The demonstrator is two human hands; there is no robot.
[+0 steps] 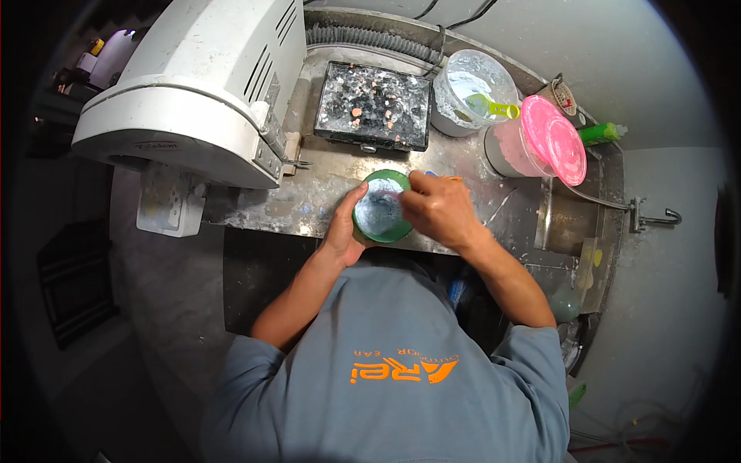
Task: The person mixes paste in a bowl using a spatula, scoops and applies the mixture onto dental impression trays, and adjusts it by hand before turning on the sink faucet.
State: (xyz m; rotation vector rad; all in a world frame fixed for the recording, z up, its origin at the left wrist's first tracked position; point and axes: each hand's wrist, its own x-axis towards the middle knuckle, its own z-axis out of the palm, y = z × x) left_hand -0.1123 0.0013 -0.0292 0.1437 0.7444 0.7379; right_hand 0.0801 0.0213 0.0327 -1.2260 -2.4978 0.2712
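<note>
My left hand [346, 225] is wrapped round the left side of a green mixing bowl [397, 231], held at the front edge of the metal counter. Inside the bowl lies a pale blue-white powdery or pasty mix [378, 207]. Over the bowl's right rim, my right hand [438, 204] is closed in a fist. What it grips is mostly hidden by the fingers; a small orange piece shows just beyond the knuckles, and I cannot tell if it belongs to the held thing.
A white machine [193, 100] stands at the left. Behind the bowl sits a black box [373, 104] strewn with crumbs. A tub of powder [455, 116] holds a green scoop [494, 108]. To the right are a pink-lidded tub [509, 150], a sink [563, 216] and a tap [652, 216].
</note>
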